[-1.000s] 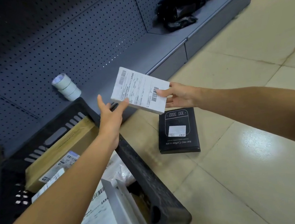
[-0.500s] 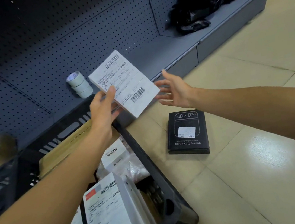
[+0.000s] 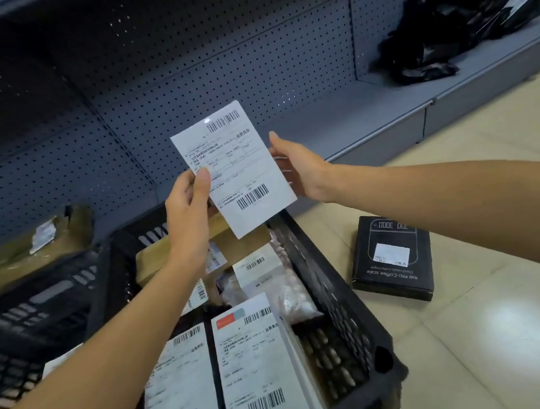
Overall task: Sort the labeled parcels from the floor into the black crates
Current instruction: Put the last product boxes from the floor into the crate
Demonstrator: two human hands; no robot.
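Between both hands [image 3: 188,210], white parcel [image 3: 238,171].

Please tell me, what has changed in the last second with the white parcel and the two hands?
The white parcel passed from the right hand into the grip of the left hand, which raised it, label up, above the black crate. The right hand let go, then came back and now touches the parcel's right edge with open fingers. The black box stayed on the floor.

A grey perforated metal shelving unit [image 3: 245,55] is standing behind the glossy beige tiled floor [image 3: 511,328], which is reflecting overhead light.
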